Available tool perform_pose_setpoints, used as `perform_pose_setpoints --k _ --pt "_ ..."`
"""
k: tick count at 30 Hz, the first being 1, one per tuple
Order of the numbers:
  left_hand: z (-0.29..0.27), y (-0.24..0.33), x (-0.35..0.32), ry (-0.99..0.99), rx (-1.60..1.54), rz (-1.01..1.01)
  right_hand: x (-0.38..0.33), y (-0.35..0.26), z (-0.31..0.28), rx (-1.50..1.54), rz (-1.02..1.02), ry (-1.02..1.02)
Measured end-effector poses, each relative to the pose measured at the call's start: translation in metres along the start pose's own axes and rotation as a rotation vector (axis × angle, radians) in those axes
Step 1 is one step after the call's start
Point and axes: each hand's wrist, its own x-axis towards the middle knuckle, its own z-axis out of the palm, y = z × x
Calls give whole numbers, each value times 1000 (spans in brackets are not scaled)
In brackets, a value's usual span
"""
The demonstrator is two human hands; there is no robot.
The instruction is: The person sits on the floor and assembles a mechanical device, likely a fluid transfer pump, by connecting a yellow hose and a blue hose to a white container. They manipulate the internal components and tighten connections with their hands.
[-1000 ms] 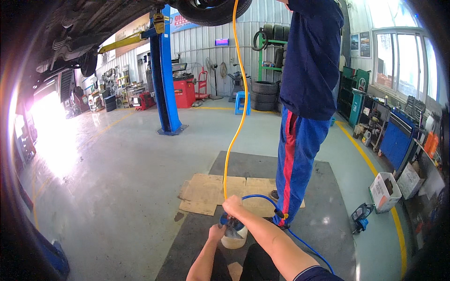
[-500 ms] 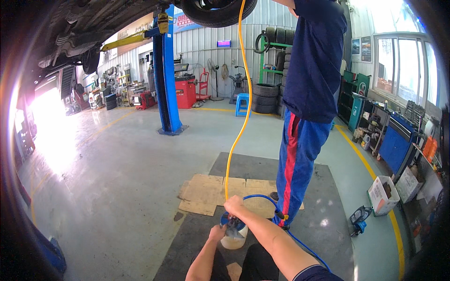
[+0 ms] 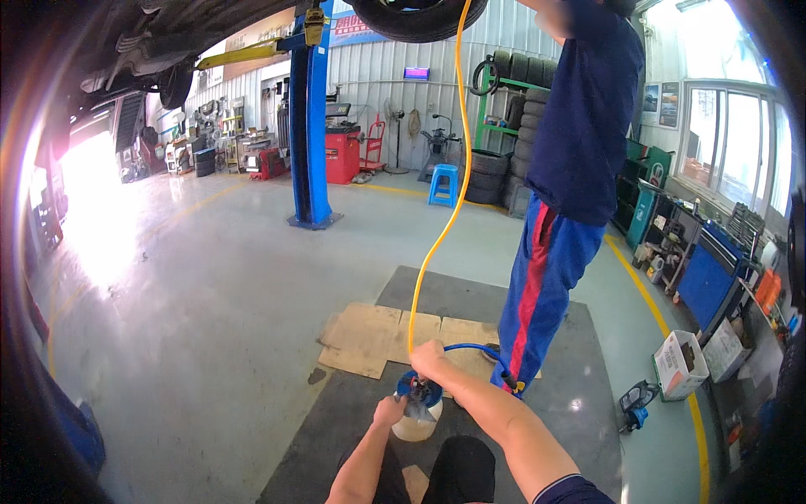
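A squat white container (image 3: 416, 427) with a blue top (image 3: 408, 383) sits on the dark mat in front of my knees. My left hand (image 3: 389, 411) is closed at the left side of its top, by a dark fitting with a clear or grey part (image 3: 419, 405); its exact hold is hidden. Over the top, my right hand (image 3: 427, 359) is closed near the lower end of a yellow hose (image 3: 427, 260); what lies inside the fingers cannot be seen. The hose rises in a curve past the raised tyre (image 3: 420, 23). A blue hose (image 3: 474, 346) arcs off to the right.
A co-worker (image 3: 579, 143) stands just right, arms raised toward the lifted car (image 3: 151, 42). Flattened cardboard (image 3: 361, 340) lies on the mat (image 3: 520, 311). Beyond stands a blue lift post (image 3: 311, 126); rightward are a white box (image 3: 681, 365) and a blue tool cabinet (image 3: 709, 260).
My view has shifted slightly left, so the background sits further right. Both hands stay at the container's top. The co-worker still stands with arms raised.
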Motion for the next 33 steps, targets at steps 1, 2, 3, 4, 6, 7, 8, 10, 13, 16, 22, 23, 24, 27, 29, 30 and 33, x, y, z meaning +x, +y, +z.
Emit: perform_pose_setpoints --k 1,2,3,4,6,7,8,10,13,16,22,23,24,27,29,30,33 --pt "0 2 -1 -18 -15 4 2 4 4 11 -19 -32" --pt "-1 3 -2 -6 -16 35 4 6 8 22 -38 -65" --pt "-3 -2 -2 11 -13 60 6 1 9 32 -23 -50" --pt "-6 -7 -1 28 -10 85 8 -5 9 42 -8 -35" --pt "-12 -12 1 19 11 91 9 -14 10 33 -21 -13" --pt "-15 -11 0 11 21 93 9 -15 10 14 -49 -4" --pt "-18 -12 -3 11 25 86 9 -17 10 -4 -78 6" --pt "-18 7 -16 -9 16 91 5 -9 21 8 -49 10" --pt "-22 6 -18 35 2 108 8 -9 20 14 -33 40" --pt "-21 4 -15 58 7 116 11 -8 18 7 -46 33" --pt "-21 -4 -4 33 30 127 19 -9 22 49 -25 24" --pt "-18 3 -6 17 9 138 18 -3 26 42 -23 -16" --pt "-19 5 -8 10 -8 140 16 0 26 43 -21 -21" --pt "-23 -2 -2 32 -45 166 19 -5 21 46 -22 56" --pt "-23 -5 -4 81 -12 234 16 -8 22 16 -39 79" --pt "-22 0 -7 80 -27 251 14 -4 24 -1 -45 83" --pt "-23 -1 -4 90 -64 285 18 -5 23 14 -22 57"
